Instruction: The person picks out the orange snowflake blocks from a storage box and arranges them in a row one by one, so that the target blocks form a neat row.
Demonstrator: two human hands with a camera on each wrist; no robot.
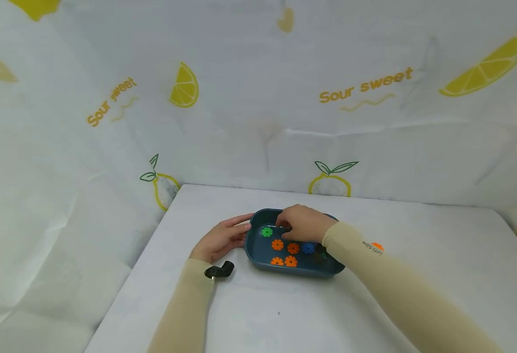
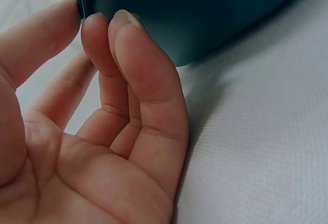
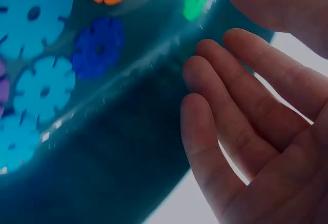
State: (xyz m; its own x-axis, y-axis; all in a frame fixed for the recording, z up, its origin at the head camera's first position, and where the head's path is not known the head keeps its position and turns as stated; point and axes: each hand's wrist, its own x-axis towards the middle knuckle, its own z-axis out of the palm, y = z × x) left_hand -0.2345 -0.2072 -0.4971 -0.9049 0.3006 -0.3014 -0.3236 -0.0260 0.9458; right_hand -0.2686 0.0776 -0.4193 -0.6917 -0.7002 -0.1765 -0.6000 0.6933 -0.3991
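Observation:
A dark teal tray [image 1: 255, 249] lies on the table. Notched plastic discs are scattered in it: a green disc [image 1: 267, 232], several orange discs [image 1: 277, 244] and a dark blue disc [image 1: 308, 248]. Light blue discs [image 3: 45, 89] show in the right wrist view. My left hand [image 1: 223, 239] is at the tray's left end, its fingertips touching the outer wall with fingers loosely bent. Over the tray's far side reaches my right hand [image 1: 304, 223], fingers pointing down inside. Its thumb stands apart from the relaxed fingers, nothing between them.
Beyond the tray's right end, an orange piece [image 1: 376, 246] lies on the white table [image 1: 439, 255], partly behind the right sleeve. A white lemon-print sheet [image 1: 258, 98] hangs behind the table. On the left wrist sits a black device [image 1: 219, 270].

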